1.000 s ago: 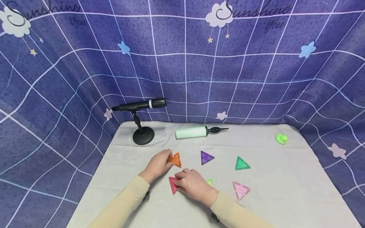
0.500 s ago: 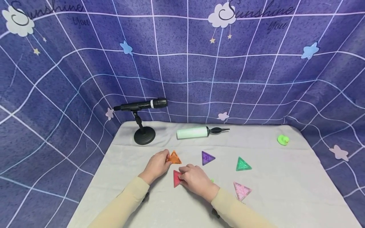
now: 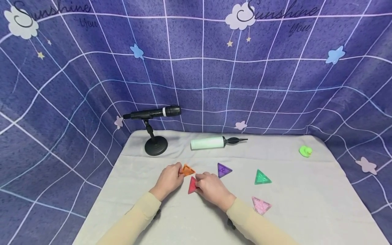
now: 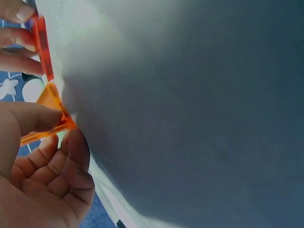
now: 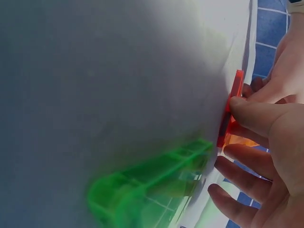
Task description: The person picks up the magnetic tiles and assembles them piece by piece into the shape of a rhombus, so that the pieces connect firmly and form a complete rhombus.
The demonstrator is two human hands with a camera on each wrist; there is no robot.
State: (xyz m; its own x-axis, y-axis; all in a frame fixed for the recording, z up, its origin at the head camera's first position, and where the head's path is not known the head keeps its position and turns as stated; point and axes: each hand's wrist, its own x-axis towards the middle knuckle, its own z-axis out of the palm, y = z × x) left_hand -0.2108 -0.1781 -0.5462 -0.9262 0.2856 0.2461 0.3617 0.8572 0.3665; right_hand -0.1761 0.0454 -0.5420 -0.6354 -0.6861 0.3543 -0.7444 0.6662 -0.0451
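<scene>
My left hand (image 3: 169, 177) pinches an orange triangular tile (image 3: 188, 170) at its left corner, thumb and index finger on it in the left wrist view. The right hand (image 3: 213, 189) pinches a red triangular tile (image 3: 192, 185) by its right side. The red tile is just below the orange one in the head view; whether their edges touch I cannot tell. In the right wrist view, a green triangular tile (image 5: 142, 185) lies close to the camera, below the right hand. That tile is hidden under the right hand and forearm in the head view.
A purple tile (image 3: 224, 170), a green tile (image 3: 262, 177) and a pink tile (image 3: 261, 205) lie to the right. Along the back are a microphone on a stand (image 3: 155, 144), a pale green hand pump (image 3: 208, 143) and a green rubber duck (image 3: 305, 151).
The red tile has moved up and slightly right, close to the orange tile. In the left hand, the orange tile has turned. The right hand now covers the lime-green tile.
</scene>
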